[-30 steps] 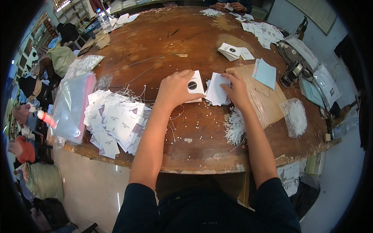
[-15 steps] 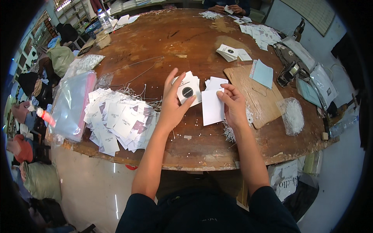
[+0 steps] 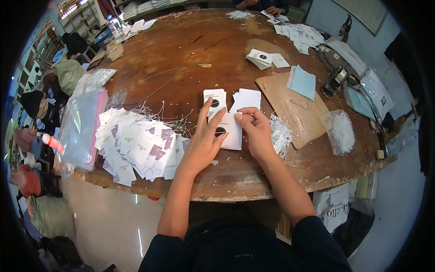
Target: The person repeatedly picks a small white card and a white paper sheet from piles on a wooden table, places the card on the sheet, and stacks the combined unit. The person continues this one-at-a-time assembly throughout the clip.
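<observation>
My left hand (image 3: 199, 144) rests its thumb on the face of a white printed card (image 3: 222, 123) with a black circle, fingers spread round it; its left edge is hidden. At that card's upper right corner, my right hand (image 3: 257, 132) pinches a white card (image 3: 234, 141), which overlaps it. Just beyond my fingers lies a stack of printed cards (image 3: 215, 94) with the same black circle. Beside it to the right is a small pile of plain-faced white cards (image 3: 249, 99). A bundle of white strings (image 3: 280, 137) lies by my right hand.
A heap of printed tags (image 3: 140, 147) with strings lies left, beside clear plastic bags (image 3: 81, 129). To the right are a wooden board (image 3: 294, 109), a light blue notepad (image 3: 302, 82) and a bag of white strings (image 3: 340, 134). Another person's hand (image 3: 273, 11) works at the far edge.
The stack from my left hand and the white cards from my right now lie on the table. Both hands have come closer together over a printed card and a white card.
</observation>
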Motion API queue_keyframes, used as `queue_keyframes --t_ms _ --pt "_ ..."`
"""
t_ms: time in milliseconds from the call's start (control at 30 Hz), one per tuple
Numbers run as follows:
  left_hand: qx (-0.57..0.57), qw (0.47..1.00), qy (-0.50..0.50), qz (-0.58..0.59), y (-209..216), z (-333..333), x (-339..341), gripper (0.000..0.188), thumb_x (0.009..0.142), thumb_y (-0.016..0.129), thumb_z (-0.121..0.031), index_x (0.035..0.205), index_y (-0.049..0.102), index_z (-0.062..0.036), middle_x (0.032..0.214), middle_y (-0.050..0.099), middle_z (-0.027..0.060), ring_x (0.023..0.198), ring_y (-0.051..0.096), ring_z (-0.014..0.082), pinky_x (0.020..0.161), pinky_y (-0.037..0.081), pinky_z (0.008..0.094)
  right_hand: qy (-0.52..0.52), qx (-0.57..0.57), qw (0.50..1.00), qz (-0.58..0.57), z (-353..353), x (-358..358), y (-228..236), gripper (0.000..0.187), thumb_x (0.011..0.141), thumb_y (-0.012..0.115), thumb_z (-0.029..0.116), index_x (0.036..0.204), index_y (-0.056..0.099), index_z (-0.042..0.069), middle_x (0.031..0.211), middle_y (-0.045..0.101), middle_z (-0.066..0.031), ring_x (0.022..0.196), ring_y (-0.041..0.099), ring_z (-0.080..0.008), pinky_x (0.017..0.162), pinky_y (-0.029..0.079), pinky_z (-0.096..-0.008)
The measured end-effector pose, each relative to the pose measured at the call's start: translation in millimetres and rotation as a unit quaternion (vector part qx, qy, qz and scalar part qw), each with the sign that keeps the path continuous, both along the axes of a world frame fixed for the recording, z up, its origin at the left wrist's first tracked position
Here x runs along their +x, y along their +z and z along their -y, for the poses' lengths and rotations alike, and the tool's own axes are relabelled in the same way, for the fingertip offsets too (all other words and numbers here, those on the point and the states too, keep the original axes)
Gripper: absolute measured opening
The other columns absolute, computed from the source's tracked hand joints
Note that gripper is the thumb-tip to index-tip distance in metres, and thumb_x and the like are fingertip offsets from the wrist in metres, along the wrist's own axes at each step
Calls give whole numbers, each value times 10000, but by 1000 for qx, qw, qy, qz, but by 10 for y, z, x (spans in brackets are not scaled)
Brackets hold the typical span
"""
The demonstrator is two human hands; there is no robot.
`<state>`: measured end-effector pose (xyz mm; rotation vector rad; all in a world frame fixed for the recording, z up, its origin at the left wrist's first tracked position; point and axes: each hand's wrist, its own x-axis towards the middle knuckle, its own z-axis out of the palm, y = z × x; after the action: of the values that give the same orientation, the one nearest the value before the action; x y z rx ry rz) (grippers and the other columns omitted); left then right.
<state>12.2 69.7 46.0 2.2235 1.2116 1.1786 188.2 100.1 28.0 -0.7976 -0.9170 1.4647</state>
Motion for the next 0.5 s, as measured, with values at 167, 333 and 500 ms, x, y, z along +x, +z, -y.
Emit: queue_keyframes --t_ms 167,333,500 --pt "-17 998 67 6 -18 -21 58 737 912 677 -151 1523 269 -92 1576 293 191 1400 385 405 1078 425 455 -8 28 999 35 18 -43 16 227 915 684 9 1123 595 -11 947 703 -63 848 641 -91 777 506 -222" --pt "-79 985 113 100 -92 -1 39 588 958 634 -195 1465 377 -42 1432 477 191 1243 545 356 979 484 409 -8 9 1000 -12 7 -46 -11 212 914 679 0 1113 605 -16 965 712 -82 881 659 -102 795 516 -226" --pt "-49 981 108 155 -218 6 141 427 983 601 -170 1350 509 27 1190 638 220 1079 649 322 940 497 376 -8 -12 1000 -8 25 -104 -29 241 939 651 17 1172 611 -31 1013 700 -86 933 648 -105 830 525 -242"
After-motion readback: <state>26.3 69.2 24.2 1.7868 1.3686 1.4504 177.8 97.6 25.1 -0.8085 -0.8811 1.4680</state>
